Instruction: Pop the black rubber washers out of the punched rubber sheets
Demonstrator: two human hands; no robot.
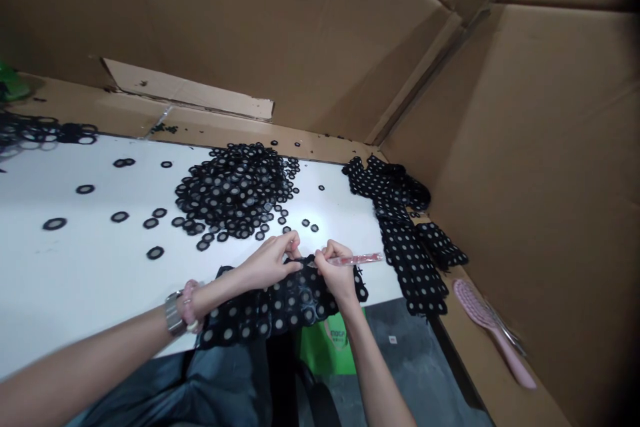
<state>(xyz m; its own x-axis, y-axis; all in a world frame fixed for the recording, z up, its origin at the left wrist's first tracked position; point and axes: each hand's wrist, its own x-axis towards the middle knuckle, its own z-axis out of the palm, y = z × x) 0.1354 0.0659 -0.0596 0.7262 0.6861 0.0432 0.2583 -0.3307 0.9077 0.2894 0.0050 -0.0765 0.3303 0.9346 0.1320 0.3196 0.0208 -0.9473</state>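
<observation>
A black mesh strip dotted with pale circles is lying across the near edge of the white table, its long axis running from lower left to upper right and its end hanging over the edge toward the person's lap. The left hand is pinching the strip's upper edge between curled fingers, while the right hand is gripping a slim, clear, red-flecked pen-shaped tool like a pen, its tip pointing left into the mesh and its far end pointing right. One heap of black rings with pale centres is sitting just beyond the hands, and many loose black rings are scattered around it. One bunched pile of the same dotted mesh is lying at the table's right end. A silver wristwatch and a pink bracelet are circling the left wrist. One green printed bag is standing below the table edge, its contents hidden. One pink hairbrush is resting on a brown cardboard ledge, with brown cardboard sheets rising behind everything.
</observation>
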